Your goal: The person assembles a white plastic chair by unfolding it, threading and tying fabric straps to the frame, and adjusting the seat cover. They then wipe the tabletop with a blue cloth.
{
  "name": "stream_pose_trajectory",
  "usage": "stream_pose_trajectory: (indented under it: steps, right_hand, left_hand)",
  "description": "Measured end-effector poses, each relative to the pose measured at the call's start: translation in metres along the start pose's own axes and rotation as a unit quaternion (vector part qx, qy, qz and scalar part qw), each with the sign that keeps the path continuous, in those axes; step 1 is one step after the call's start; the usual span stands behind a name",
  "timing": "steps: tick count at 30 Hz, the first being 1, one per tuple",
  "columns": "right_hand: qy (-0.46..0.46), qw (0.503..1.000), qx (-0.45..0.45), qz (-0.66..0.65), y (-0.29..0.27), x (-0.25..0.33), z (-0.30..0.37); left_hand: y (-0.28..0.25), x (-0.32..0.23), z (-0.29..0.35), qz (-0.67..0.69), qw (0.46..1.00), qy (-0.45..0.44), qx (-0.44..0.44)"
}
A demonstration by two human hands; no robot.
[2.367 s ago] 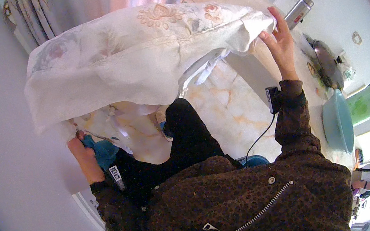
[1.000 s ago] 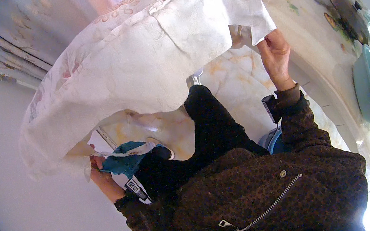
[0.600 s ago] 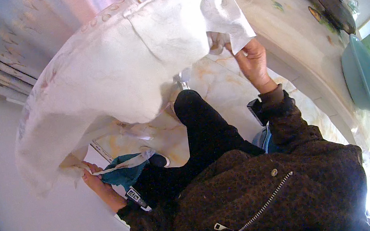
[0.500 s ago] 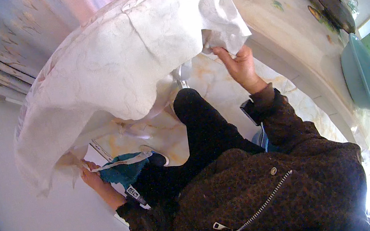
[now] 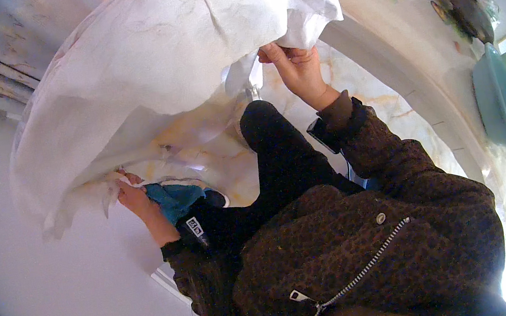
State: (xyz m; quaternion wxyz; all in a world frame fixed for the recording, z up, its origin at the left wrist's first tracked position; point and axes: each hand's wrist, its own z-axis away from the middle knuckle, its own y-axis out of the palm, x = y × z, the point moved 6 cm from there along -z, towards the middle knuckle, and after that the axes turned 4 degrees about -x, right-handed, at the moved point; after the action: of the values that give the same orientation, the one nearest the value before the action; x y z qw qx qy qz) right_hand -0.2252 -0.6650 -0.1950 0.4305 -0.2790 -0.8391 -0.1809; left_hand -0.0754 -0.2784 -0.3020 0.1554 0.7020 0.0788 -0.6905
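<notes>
A large white cloth (image 5: pixel 164 47) with a faint pattern spreads across the far side in front of me, its near edge hanging loose. My right hand (image 5: pixel 301 75) pinches the cloth's edge near its right end, thumb against fingers. At the left, my left hand (image 5: pixel 134 192) is closed on the cloth's lower left edge, where thin frayed strips hang. Right beside that hand lies a teal cloth (image 5: pixel 174 199), above my dark-clad leg. What lies under the white cloth is mostly hidden.
A pale counter (image 5: pixel 369 16) curves along the right, bearing a teal basin (image 5: pixel 498 101) and a dark pan (image 5: pixel 462 2). Patterned curtains (image 5: pixel 3 64) hang at the far left, by a white wall (image 5: pixel 69 283). Marbled floor (image 5: pixel 229 174) shows below the cloth.
The white cloth has shifted farther away from me. My right hand has moved left and away along with its edge; my left hand has moved slightly away and to the right.
</notes>
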Motion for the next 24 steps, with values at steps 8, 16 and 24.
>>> stream_pose_trajectory:
  steps: [8,16,24]
  right_hand:
    - [0.039,0.995,-0.055,-0.07,0.018,0.005,-0.001]
    - [0.138,0.986,-0.053,-0.07,0.001,0.012,0.0]
    - [0.264,0.951,-0.014,-0.163,-0.002,0.002,0.019]
  left_hand:
    - [-0.005,0.013,-0.015,0.05,0.998,0.025,0.007]
    - [-0.01,0.018,-0.013,0.105,0.994,0.007,0.025]
    - [-0.007,-0.005,0.016,0.106,0.993,0.042,-0.03]
